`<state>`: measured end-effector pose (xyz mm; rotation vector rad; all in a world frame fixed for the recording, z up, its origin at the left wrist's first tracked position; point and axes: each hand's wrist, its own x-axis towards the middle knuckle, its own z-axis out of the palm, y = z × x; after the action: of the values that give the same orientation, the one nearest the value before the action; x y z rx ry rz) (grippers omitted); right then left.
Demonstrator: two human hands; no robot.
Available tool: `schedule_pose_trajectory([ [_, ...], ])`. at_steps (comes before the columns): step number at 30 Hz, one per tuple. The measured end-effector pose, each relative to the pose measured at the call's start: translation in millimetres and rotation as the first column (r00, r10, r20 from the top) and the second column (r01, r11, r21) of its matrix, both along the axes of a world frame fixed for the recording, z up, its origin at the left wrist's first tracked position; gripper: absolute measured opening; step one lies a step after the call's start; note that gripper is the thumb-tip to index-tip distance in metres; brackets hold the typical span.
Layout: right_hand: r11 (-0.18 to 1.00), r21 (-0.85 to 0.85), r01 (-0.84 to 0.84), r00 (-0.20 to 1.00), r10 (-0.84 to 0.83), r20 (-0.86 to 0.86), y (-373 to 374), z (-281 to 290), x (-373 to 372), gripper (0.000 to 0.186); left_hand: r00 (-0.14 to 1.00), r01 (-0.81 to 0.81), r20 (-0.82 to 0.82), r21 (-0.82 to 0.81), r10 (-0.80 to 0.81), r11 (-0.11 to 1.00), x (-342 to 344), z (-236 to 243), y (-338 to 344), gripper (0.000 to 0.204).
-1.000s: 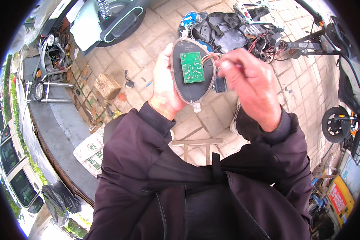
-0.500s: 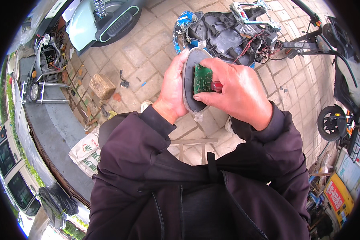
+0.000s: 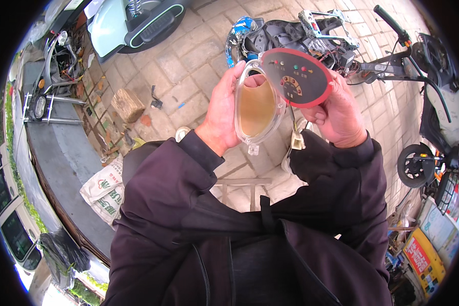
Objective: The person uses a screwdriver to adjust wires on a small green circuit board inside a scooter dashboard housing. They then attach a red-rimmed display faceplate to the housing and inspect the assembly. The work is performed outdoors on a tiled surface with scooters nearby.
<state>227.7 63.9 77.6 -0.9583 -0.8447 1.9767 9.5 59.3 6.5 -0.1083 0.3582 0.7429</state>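
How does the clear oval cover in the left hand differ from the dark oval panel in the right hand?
The clear cover is see-through with a pale rim; the dark panel is opaque black with a red edge. The panel carries small coloured dots and a ring of marks; the cover is plain. Both are oval, of similar size, touching at one edge.

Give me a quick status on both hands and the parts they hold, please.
Left hand grips clear oval cover. Right hand holds dark red-rimmed dial panel, white connector dangling. Nothing between them.

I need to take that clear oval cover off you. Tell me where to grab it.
Take the clear oval cover by its lower rim near the small tab, coming from below. The left hand wraps its far long edge, and the black dial panel in the right hand overlaps the top.
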Motion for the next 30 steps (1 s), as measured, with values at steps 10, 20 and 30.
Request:
schedule_pose_trajectory([
  [10,0.980,-0.196,-0.014,0.892,-0.077,-0.446,-4.8,-25.9,7.4,0.069,0.991,-0.030,-0.123,0.117,0.044,0.993,-3.6,22.4,5.4,0.069],
  [20,0.987,-0.154,-0.045,0.828,-0.049,-0.558,-5.2,-35.5,10.3,0.077,0.997,-0.058,-0.043,0.042,0.060,0.997,-5.5,15.3,3.9,0.072],
  [30,0.984,-0.157,0.085,0.866,-0.151,-0.477,-1.3,-17.5,8.1,0.066,0.997,-0.042,-0.067,0.074,0.047,0.996,-4.7,12.1,7.3,0.074],
])
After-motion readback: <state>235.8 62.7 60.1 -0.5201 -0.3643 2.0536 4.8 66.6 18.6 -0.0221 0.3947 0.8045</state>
